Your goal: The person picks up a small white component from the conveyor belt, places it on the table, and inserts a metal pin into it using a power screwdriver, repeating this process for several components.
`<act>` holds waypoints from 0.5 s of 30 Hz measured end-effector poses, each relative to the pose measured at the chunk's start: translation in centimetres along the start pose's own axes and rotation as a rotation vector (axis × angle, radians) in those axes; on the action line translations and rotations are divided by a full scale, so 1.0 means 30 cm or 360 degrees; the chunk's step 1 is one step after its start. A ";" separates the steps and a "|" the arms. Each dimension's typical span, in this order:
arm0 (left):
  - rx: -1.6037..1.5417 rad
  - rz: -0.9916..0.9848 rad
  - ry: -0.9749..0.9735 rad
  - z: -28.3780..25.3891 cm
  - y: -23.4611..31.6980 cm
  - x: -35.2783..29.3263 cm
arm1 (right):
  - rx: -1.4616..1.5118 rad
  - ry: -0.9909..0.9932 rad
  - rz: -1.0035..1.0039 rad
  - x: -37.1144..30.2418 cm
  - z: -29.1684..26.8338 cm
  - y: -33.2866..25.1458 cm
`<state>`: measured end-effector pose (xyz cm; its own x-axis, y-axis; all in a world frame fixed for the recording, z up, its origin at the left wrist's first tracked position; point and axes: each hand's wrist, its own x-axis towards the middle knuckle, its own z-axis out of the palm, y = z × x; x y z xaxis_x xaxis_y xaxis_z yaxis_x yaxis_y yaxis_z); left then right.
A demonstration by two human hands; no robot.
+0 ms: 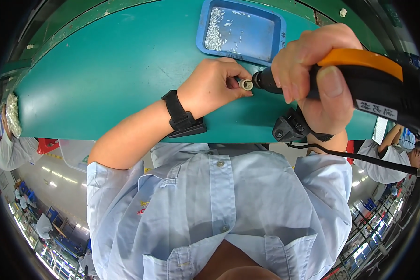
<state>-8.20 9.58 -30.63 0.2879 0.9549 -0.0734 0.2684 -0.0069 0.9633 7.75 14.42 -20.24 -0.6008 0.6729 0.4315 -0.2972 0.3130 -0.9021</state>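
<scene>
My left hand pinches a small cream, ring-shaped part between thumb and fingers above the green table. My right hand is wrapped round a black electric screwdriver with an orange strip on top. Its dark, tapered nose points left, right beside the ring-shaped part; whether the bit touches it I cannot tell. Just beyond both hands lies a blue tray with many small silvery pieces, which look like screws or pins, heaped on its left side.
The green tabletop spreads to the left. Black straps with small devices sit on both wrists, and a black cable runs from the right one to the right edge. A bag of pale parts lies far left. Other people sit at both sides.
</scene>
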 end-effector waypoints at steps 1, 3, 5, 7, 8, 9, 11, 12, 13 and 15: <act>-0.0004 -0.0004 0.0005 0.000 0.001 -0.001 | 0.0003 -0.0005 0.0004 0.001 0.001 0.002; 0.0016 -0.0006 0.0009 0.000 0.003 0.000 | -0.0012 -0.0021 0.0006 0.005 0.001 0.005; 0.0021 -0.0009 0.0015 -0.003 0.007 0.001 | -0.0019 -0.0034 0.0011 0.010 0.002 0.010; 0.0088 0.0001 0.0019 -0.008 0.015 0.000 | 0.0010 -0.0064 -0.0003 0.020 0.000 0.021; 0.0121 0.0007 0.0022 -0.009 0.019 -0.001 | 0.0024 -0.0079 -0.0010 0.025 -0.002 0.028; 0.0118 0.0007 0.0026 -0.009 0.019 -0.001 | 0.0037 -0.0095 -0.0018 0.030 -0.004 0.034; 0.0129 0.0016 0.0019 -0.009 0.019 0.001 | 0.0063 -0.0126 -0.0039 0.036 -0.005 0.043; 0.0139 0.0022 0.0020 -0.010 0.016 0.004 | 0.0075 -0.0146 -0.0055 0.038 -0.006 0.050; 0.0142 0.0029 0.0030 -0.011 0.015 0.006 | 0.0073 -0.0156 -0.0062 0.035 -0.005 0.057; 0.0167 0.0027 -0.0009 -0.011 0.017 0.003 | -0.0022 -0.0038 -0.0114 0.021 -0.004 0.073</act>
<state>-8.35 9.77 -30.06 0.2985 0.9526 -0.0591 0.3584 -0.0545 0.9320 6.80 15.60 -21.95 -0.5962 0.6323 0.4948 -0.3298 0.3690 -0.8690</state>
